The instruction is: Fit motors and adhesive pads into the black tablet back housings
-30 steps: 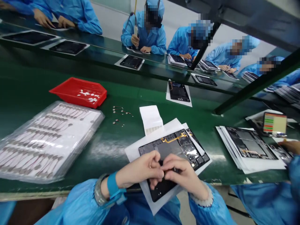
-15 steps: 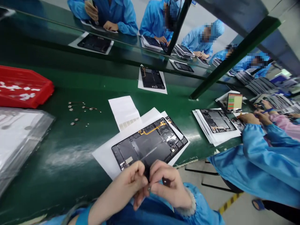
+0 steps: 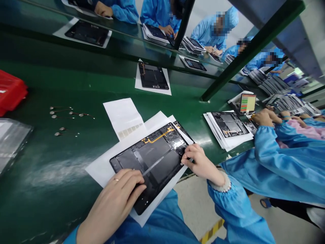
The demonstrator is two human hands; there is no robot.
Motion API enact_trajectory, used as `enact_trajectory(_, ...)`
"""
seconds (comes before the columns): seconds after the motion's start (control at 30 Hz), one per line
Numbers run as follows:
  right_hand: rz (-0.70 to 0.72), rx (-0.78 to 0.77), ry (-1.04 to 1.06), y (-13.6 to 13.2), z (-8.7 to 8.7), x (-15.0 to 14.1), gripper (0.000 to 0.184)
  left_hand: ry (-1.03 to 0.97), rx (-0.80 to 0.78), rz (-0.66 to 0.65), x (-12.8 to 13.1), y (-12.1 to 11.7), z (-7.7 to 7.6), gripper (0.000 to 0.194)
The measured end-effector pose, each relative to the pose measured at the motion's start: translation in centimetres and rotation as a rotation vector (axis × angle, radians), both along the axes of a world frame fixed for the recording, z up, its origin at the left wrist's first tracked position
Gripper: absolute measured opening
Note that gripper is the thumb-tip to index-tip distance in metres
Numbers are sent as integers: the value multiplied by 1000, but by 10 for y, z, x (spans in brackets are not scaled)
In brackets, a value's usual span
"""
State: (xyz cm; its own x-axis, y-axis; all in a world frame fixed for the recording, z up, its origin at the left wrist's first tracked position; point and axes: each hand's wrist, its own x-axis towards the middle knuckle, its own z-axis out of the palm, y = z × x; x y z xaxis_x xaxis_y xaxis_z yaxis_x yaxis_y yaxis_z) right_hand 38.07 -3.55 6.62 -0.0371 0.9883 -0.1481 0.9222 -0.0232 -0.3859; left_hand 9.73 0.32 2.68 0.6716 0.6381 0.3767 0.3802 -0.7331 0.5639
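A tablet housing [image 3: 159, 173] lies back-down at a slant, its dark inside facing up with an orange flex cable [image 3: 158, 136] along the far edge. White paper sheets [image 3: 101, 169] are under it. My left hand [image 3: 119, 195] rests on its near left corner, fingers stretched over the surface and holding nothing. At the right edge my right hand [image 3: 197, 161] has its fingertips pinched together; a tiny pale piece seems to show at them, too small to name. Beyond the housing, a white sheet [image 3: 123, 113] carries a row of greyish stickers [image 3: 130, 131].
Several small round parts with thin leads [image 3: 58, 112] lie on the green table to the left, near a red bin [image 3: 11, 91] and a clear plastic bag [image 3: 12, 142]. Another housing [image 3: 153, 78] lies farther back. A co-worker's sleeve [image 3: 266, 145] and stacked housings [image 3: 228, 125] are at right.
My hands have parted from being together at the near edge: the left now lies on the housing's corner, the right has moved to its right edge. The view has shifted rightward.
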Motion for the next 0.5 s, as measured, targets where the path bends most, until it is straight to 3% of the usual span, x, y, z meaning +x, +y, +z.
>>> enact_trajectory(0.37, 124, 33, -416, 2, 8, -23, 10, 13, -32, -11, -3, 1, -5, 19)
enact_trajectory(0.43, 114, 33, -450, 1, 8, -20, 7, 24, 22, 58, -12, 3, -3, 19)
enact_trajectory(0.5, 101, 38, -365, 1, 8, -8, 8, 83, 39, 234, -28, 8, -3, 21)
